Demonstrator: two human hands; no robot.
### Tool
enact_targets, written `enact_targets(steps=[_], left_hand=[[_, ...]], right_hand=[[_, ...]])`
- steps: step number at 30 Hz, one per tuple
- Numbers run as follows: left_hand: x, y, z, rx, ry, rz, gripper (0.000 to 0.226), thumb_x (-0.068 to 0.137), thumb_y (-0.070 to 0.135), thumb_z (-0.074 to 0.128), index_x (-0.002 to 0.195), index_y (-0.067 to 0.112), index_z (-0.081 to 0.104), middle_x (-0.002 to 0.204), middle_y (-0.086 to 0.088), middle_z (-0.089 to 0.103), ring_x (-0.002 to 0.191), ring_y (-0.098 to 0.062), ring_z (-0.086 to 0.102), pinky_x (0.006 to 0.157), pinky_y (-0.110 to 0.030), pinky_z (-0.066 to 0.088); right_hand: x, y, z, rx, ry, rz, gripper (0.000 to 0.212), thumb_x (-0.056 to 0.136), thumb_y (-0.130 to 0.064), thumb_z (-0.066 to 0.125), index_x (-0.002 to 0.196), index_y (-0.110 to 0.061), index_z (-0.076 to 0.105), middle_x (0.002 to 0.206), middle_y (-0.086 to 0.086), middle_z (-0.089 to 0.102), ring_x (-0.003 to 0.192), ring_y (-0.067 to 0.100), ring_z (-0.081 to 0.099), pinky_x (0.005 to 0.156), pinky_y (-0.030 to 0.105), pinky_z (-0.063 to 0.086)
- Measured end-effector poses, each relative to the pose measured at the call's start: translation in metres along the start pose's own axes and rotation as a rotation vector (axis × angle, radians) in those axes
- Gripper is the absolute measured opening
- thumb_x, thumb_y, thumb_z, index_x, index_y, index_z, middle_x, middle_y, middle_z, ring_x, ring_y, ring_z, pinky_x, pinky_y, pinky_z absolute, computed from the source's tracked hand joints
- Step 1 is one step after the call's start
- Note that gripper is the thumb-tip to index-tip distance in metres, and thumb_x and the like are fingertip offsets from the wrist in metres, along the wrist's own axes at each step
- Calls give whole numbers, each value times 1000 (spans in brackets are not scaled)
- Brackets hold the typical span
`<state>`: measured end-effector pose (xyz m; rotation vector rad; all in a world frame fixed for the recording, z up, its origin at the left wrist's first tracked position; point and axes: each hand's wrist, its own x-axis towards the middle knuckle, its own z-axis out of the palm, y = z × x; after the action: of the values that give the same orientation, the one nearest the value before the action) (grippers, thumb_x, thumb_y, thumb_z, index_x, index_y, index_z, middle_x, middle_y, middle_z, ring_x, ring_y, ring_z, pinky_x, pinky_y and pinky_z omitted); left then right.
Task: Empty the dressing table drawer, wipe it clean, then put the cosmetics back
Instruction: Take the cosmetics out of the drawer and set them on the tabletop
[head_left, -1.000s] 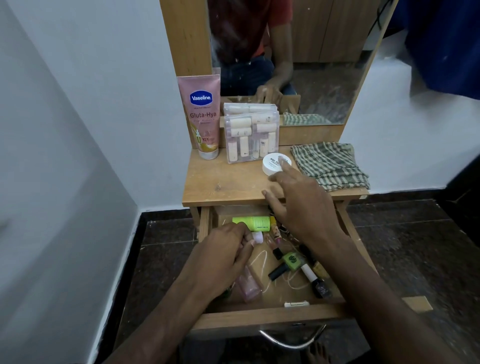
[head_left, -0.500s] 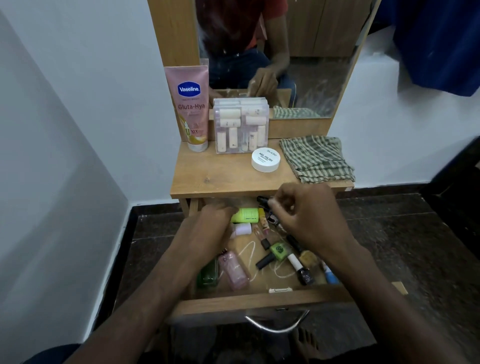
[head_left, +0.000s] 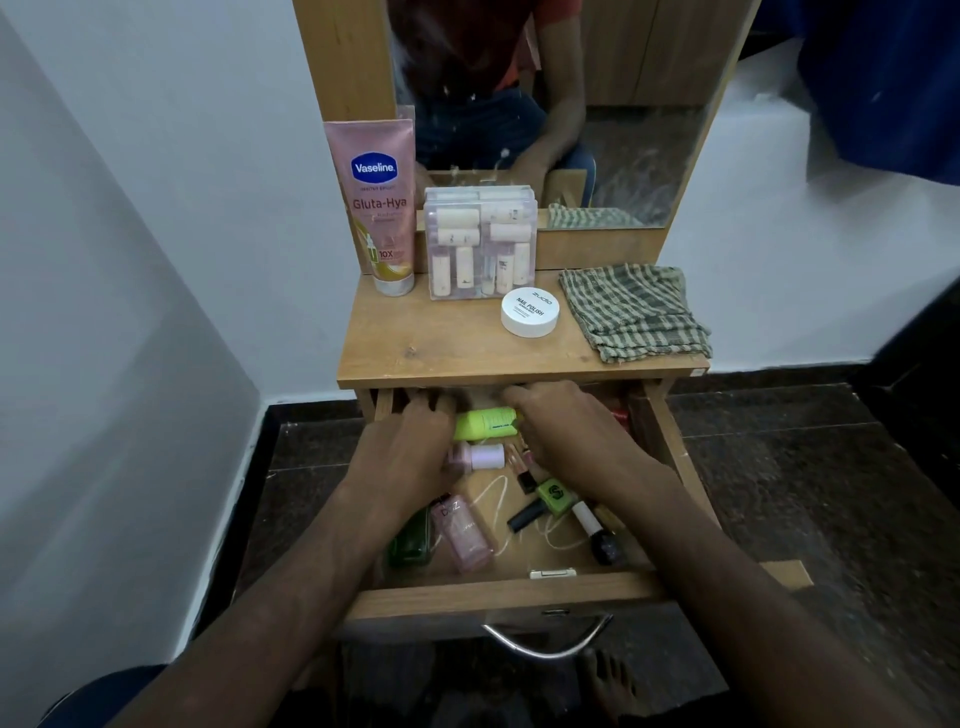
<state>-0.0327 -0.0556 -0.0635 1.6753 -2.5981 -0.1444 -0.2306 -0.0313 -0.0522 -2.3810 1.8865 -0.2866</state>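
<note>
While both hands reach deep into the open drawer (head_left: 514, 590), their fingertips are hidden under the worktop (head_left: 447, 348) edge, so I cannot tell whether the fingers are spread or pinching anything. On either side of a lime-green bottle (head_left: 485, 422) lying across the back of the drawer sit the left hand (head_left: 410, 452) and the right hand (head_left: 569, 441), each touching one end of it. Just in front of that bottle lies a small pale-pink bottle (head_left: 480, 456). Nearer the drawer's front lie a pink square bottle (head_left: 464, 535), a dark green bottle (head_left: 410, 543), a green nail polish (head_left: 550, 499) and a dark nail polish (head_left: 602, 540). Above the drawer, on the worktop, stand a Vaseline tube (head_left: 382, 208) and a clear box of small bottles (head_left: 480, 241), with a white nail-polish-remover jar (head_left: 530, 312) and a folded checked cloth (head_left: 636, 317) to the box's right.
</note>
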Motion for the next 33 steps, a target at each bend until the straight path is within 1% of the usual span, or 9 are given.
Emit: enact_targets(steps=[5,8,11,15,19,23,28,31,33], left_hand=[[-6,6,2,30,11,-40,54,89,39,75,132,19,47,110,-6,67,93,-27,70,65,-33,42],[-7,6,0,3,2,-43,52,91,30,75,131,16,45,114,-8,66,95,-28,70,67,-36,49],[-7,6,-3,3,-15,-30,46,92,26,75,129,14,49,121,-10,66,103,-26,68,69,-32,46],[-12,3,-3,-30,-29,34,51,92,25,77,137,15,54,135,-9,59,118,-24,60,80,-30,49],[-18,-1,-5,-75,15,57,46,95,26,75,137,17,60,138,-8,55,118,-21,57,90,-32,53],[-27,-9,-10,-239,75,103,35,98,36,71,128,19,65,120,2,53,100,-7,49,77,-15,36],[-35,-9,-24,-532,175,166,24,100,48,57,112,28,63,100,15,60,90,1,56,71,-11,39],[-35,-8,-35,-691,275,152,32,105,50,53,114,23,67,102,12,72,90,-2,66,72,-15,48],[-33,-11,-42,-736,411,124,30,107,48,55,112,23,69,96,13,73,85,-6,68,70,-25,52]], right_hand=[[13,-4,18,-52,-75,-33,55,86,3,65,134,-22,60,105,13,67,91,38,70,66,41,52],[15,-2,22,-32,-55,5,30,95,-17,71,124,-17,65,109,12,66,93,34,70,75,42,59],[16,-3,25,-24,-73,2,31,96,-33,72,119,-13,66,110,15,64,94,37,69,69,38,51],[17,-3,26,-51,-117,22,24,100,-34,68,109,-12,68,91,7,54,77,31,60,63,36,42],[15,0,21,23,-130,9,12,94,-24,74,96,-19,63,84,-1,49,86,32,67,58,34,44],[12,6,17,27,-157,-43,30,88,-30,80,112,-18,66,107,9,69,96,32,68,73,40,58],[12,1,20,-81,-171,-40,33,88,-37,81,110,-16,68,107,9,68,95,30,68,68,34,44],[6,10,3,159,-275,-39,36,94,-38,76,124,-20,70,111,-2,73,96,14,67,74,29,49],[-7,22,-13,406,-345,-37,30,98,-35,72,124,-21,71,103,-10,73,88,4,67,71,21,48]])
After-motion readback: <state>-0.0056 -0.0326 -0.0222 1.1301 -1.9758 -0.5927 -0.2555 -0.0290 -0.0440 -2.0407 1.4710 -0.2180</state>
